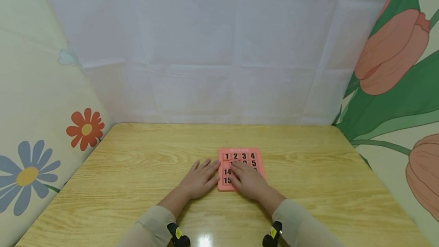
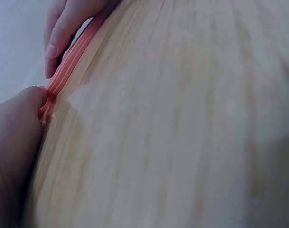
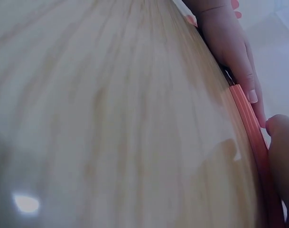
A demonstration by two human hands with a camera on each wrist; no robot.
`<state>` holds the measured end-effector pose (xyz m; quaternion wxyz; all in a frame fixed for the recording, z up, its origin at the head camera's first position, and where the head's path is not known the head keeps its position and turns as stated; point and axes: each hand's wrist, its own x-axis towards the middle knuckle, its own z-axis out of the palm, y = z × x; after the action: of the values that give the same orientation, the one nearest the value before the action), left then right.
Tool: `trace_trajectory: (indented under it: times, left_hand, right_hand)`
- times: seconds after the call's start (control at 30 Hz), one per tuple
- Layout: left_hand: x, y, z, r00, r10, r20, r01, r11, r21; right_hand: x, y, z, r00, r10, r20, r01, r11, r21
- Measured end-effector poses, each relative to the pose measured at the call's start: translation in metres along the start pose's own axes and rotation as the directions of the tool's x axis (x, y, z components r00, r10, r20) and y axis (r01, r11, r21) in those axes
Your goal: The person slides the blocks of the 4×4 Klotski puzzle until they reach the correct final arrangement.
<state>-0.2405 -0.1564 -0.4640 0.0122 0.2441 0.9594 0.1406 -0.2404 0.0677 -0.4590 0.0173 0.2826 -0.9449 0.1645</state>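
A pink sliding number puzzle (image 1: 239, 150) with black numerals on its tiles lies flat on the wooden table. Along its left edge rests my left hand (image 1: 201, 178), fingers extended, fingertips and thumb right at the frame. My right hand (image 1: 249, 182) lies across the puzzle from the lower right, its fingertips on the tiles of the left and middle columns, hiding several of them. The left wrist view catches the puzzle's ridged pink side (image 2: 70, 64) between both hands. In the right wrist view, the thumb of the right hand (image 3: 284, 152) sits at the puzzle's edge (image 3: 251, 126).
The wood-grain table (image 1: 154, 144) extends around the puzzle on all sides. A white creased sheet (image 1: 192, 48) hangs behind its far edge. Flower-printed cloths stand at the left (image 1: 34, 87) and right (image 1: 387, 106). Both sleeves carry small black wrist devices.
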Motion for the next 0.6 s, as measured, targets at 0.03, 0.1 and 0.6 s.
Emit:
trace_trajectory:
  times: [0.03, 0.1, 0.6]
  left_hand:
    - [0.000, 0.000, 0.000, 1.000, 0.001, -0.001, -0.001, 1.000, 0.000]
    - [0.000, -0.001, 0.001, 1.000, 0.005, -0.006, -0.005, 1.000, 0.000]
    - [0.001, -0.005, 0.004, 1.000, 0.016, -0.011, -0.016, 1.000, 0.002]
  right_hand:
    - [0.000, -0.001, 0.000, 1.000, -0.001, 0.002, 0.001, 1.000, 0.001]
    - [0.001, -0.003, 0.000, 1.000, 0.002, 0.010, -0.002, 1.000, 0.011]
    - [0.008, -0.012, 0.002, 0.999, 0.001, 0.034, -0.001, 1.000, 0.006]
